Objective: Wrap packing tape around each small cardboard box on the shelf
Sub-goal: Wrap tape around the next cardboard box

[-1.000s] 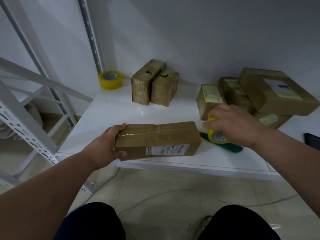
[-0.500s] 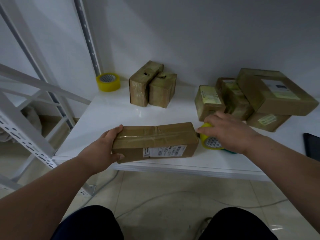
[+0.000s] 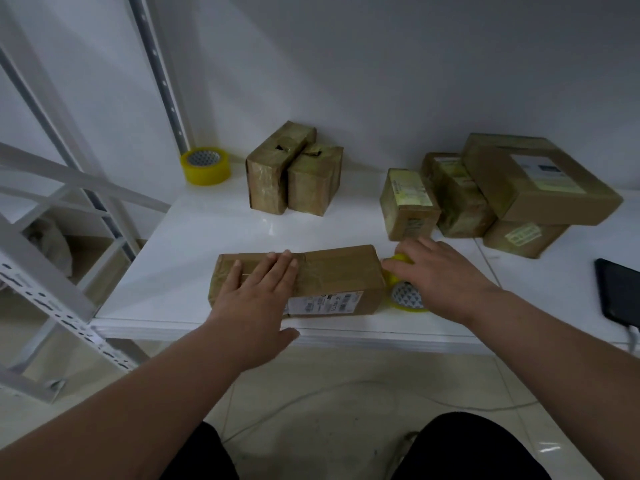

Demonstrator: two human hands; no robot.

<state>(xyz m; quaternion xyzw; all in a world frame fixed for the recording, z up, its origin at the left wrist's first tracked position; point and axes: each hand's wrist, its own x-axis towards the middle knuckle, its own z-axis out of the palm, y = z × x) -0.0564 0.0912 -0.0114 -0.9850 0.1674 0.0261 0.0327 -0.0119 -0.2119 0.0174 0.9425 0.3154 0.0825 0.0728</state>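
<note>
— Flat fingers of the left hand [image 3: 256, 296] press down on the top of the long cardboard box [image 3: 311, 282], a bit left of the middle of the frame. They are spread and straight, not curled round anything.

— And the other hand?

— Right hand [image 3: 438, 275] sits curled over a yellow tape roll [image 3: 407, 296] that touches the right end of that box. It looks like it holds the roll, but its fingertips are hidden, so I cannot be fully sure.

— Where is the box?

— On the white shelf [image 3: 194, 244], close to the front edge, with its label facing us. Shiny tape already runs along its top.

— So what step is this?

— I think one hand pins the box flat while the other brings the tape up to its end. The band is not all the way round yet, as far as I can tell.

— What does the next move need?

— Keep the box from sliding, pull the tape snug over the end, and stay straight so it does not wrinkle.

— More boxes?

— Yes. Two taped boxes [image 3: 294, 178] stand at the back, a pile of boxes [image 3: 485, 192] sits at the right, and a spare tape roll [image 3: 206, 166] rests at the back left.
</note>
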